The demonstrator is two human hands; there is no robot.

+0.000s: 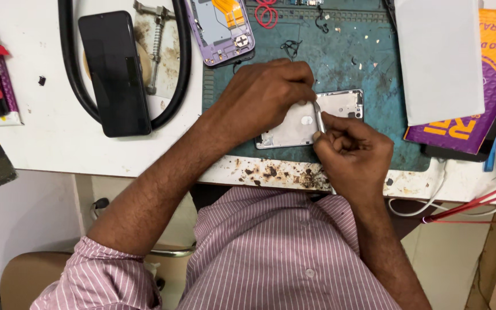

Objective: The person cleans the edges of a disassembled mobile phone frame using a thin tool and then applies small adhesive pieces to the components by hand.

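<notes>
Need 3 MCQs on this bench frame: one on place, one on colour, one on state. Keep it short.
1. Where does the black phone lie?
A. On the white tabletop, inside the loop of black hose
B. On the green mat
C. Under the white sheet

2. What colour is the opened phone frame at the top of the green mat?
A. Red
B. Purple
C. Black

3. What is the state of the right hand?
A. Open and flat on the mat
B. Resting off the table
C. Closed on a thin metal tool

Answers:
1 A: the phone lies screen up on the white top, left of the mat, with the hose curving round it.
2 B: its rim is purple, with an orange flex strip inside.
3 C: the fingers pinch the tool over the silver phone housing, which the left hand presses down.
</notes>
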